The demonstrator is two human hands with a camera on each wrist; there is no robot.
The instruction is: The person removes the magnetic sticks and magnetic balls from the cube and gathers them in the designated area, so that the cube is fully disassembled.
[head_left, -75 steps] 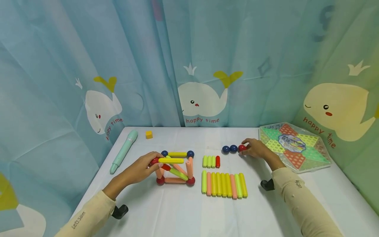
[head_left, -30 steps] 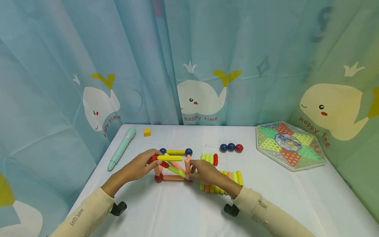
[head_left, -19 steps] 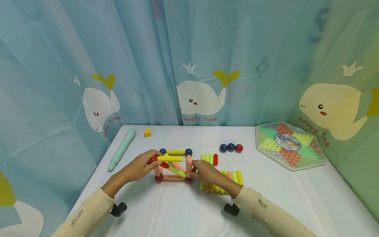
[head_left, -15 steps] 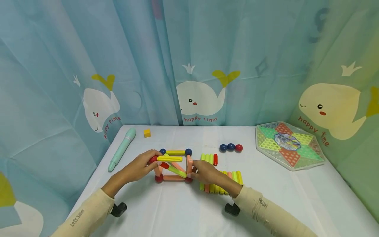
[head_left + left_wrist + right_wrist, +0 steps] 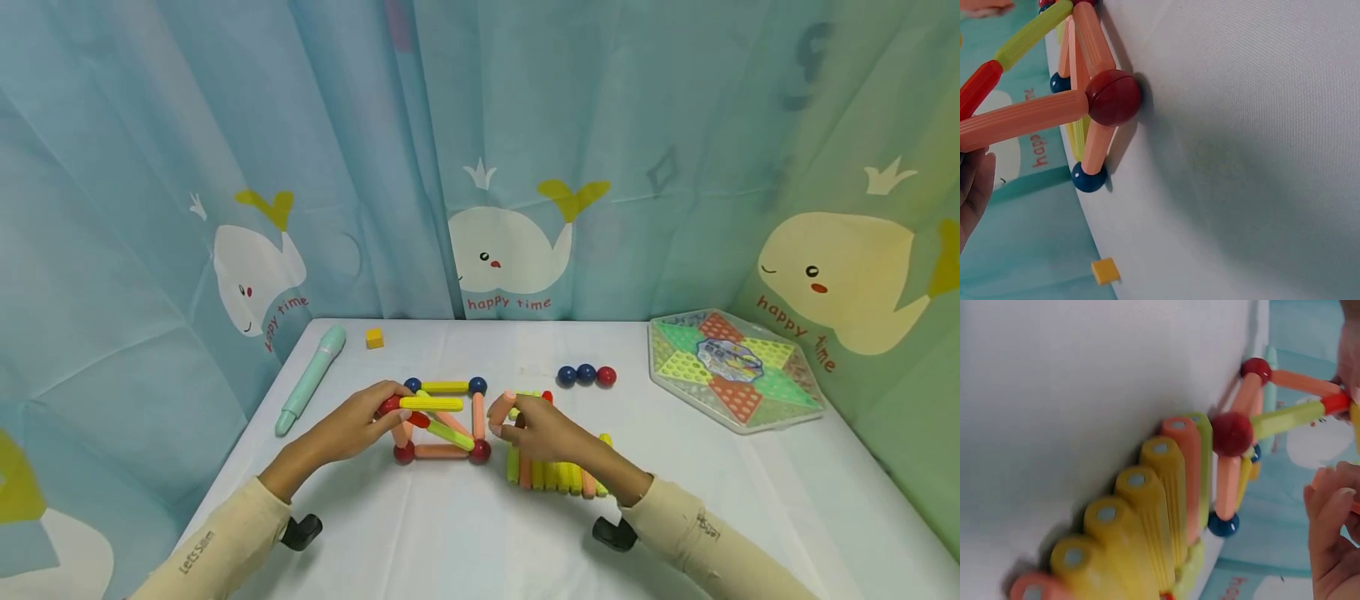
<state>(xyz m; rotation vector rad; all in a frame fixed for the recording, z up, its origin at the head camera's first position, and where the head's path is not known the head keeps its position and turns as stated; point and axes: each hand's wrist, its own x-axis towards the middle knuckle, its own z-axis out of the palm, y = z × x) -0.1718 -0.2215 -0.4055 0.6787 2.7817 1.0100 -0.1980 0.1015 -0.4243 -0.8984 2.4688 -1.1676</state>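
Observation:
A frame of magnetic sticks and balls stands on the table, with a red corner ball [image 5: 480,451] at its near right. My left hand [image 5: 360,425] grips the raised red ball [image 5: 390,406], from which a yellow stick [image 5: 435,403] juts rightward. A red and lime-green stick pair slants from there down to the near right corner. Just right of the frame, my right hand [image 5: 551,429] pinches a short orange magnetic stick [image 5: 502,407], above the row of loose sticks [image 5: 551,477]. In the right wrist view, that stick is mostly hidden by the fingers [image 5: 1329,512].
Two blue balls [image 5: 576,374] and a red ball [image 5: 606,377] lie in line behind the sticks. A Chinese checkers board [image 5: 735,367] sits at the back right. A mint-green microphone-shaped toy [image 5: 311,379] and a yellow cube [image 5: 374,338] lie at the back left.
My right hand came from the loose red ball to the frame's near right corner, then drew the upright orange stick off to the right. My left hand kept its grip.

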